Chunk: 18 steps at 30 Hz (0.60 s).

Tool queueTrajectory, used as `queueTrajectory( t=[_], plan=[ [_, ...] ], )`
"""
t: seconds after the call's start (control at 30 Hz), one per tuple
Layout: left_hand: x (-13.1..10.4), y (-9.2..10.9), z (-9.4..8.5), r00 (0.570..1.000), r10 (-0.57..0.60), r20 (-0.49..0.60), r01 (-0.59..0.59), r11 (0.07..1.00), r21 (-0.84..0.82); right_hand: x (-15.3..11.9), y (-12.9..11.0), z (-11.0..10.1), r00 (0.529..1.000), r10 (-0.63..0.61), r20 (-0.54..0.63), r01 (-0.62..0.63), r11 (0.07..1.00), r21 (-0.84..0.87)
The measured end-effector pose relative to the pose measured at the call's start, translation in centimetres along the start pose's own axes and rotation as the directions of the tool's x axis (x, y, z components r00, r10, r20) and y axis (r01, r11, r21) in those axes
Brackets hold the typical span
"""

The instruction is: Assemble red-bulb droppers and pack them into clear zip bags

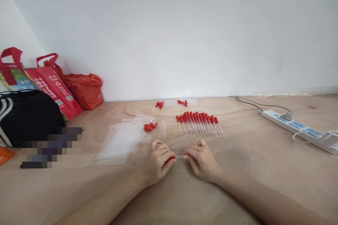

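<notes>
Head view, single: worn on your head, facing forward and down across the tabletop [248, 147]; your left hand [160, 161] and right hand [201, 160] near, below centre; wall [169, 35] farther off, filling upper half.

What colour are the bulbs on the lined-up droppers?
The bulbs are red, seen best in the head view.

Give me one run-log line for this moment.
left hand: pinches red bulb | right hand: pinches clear tube | beyond: red-bulbed droppers, loose tubes

A plain, whitish wall [169, 42] rises behind a light-brown, wood-grained tabletop [264, 161].
</notes>
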State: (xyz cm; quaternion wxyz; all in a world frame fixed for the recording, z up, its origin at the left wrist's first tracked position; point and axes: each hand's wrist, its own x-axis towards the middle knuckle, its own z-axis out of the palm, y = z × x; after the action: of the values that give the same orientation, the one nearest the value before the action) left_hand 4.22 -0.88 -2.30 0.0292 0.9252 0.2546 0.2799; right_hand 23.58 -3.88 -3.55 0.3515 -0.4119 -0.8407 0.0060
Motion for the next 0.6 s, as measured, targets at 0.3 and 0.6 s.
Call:
queueTrajectory(
  t=[0.3,0.6],
  plan=[
    [0.0,0.0,0.1,0.998,0.065,-0.015,-0.064,0.996,0.068,0.4,-0.1,1.0,0.996,-0.017,0.086,0.017,1.000,0.006],
    [0.0,-1.6,-0.7,0.961,-0.086,-0.262,0.134,0.975,0.174,1.9,0.3,-0.6,0.979,0.156,0.128,-0.136,0.979,-0.153]
  ],
)
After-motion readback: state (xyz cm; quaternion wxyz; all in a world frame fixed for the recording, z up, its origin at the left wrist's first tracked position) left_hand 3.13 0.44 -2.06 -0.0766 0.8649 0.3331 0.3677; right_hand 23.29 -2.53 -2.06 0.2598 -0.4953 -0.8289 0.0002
